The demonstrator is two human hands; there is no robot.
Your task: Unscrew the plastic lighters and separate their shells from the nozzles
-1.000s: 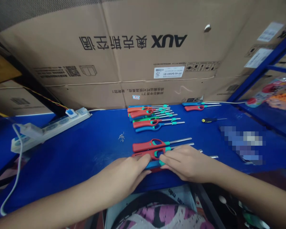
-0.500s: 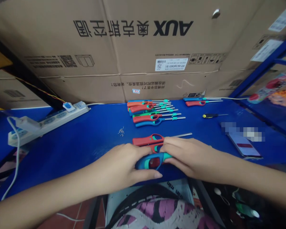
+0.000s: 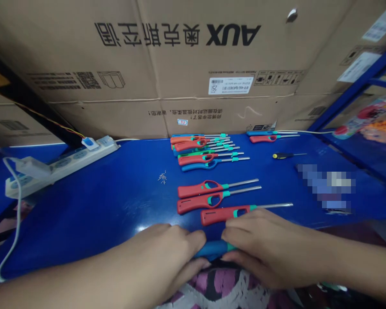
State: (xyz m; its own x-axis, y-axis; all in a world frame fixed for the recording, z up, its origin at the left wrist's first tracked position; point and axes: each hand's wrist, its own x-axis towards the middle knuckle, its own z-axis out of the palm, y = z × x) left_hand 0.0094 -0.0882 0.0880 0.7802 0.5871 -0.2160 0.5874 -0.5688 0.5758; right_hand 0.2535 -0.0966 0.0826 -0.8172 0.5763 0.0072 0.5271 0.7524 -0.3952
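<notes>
My left hand (image 3: 162,253) and right hand (image 3: 263,249) meet at the table's near edge, both gripping a blue and teal utility lighter (image 3: 214,249). The fingers hide most of it, and its nozzle is out of sight. Just beyond my right hand lies a red lighter with a teal collar (image 3: 225,215), its metal nozzle pointing right. Two similar red lighters (image 3: 199,189) (image 3: 197,203) lie side by side farther back, untouched. A tight row of red, green and blue lighters (image 3: 206,151) lies near the back of the blue table (image 3: 99,210).
A small heap of tiny metal parts (image 3: 162,177) lies left of the lighters. A white power strip (image 3: 61,167) sits at the left, and a yellow-handled screwdriver (image 3: 284,156) at the right. A pixelated patch covers a phone (image 3: 328,189). Large cardboard boxes (image 3: 180,64) stand behind.
The blue lighter has moved toward me to the table's near edge, still in both hands. My hands have drawn back, uncovering the red lighters, including the one at the right.
</notes>
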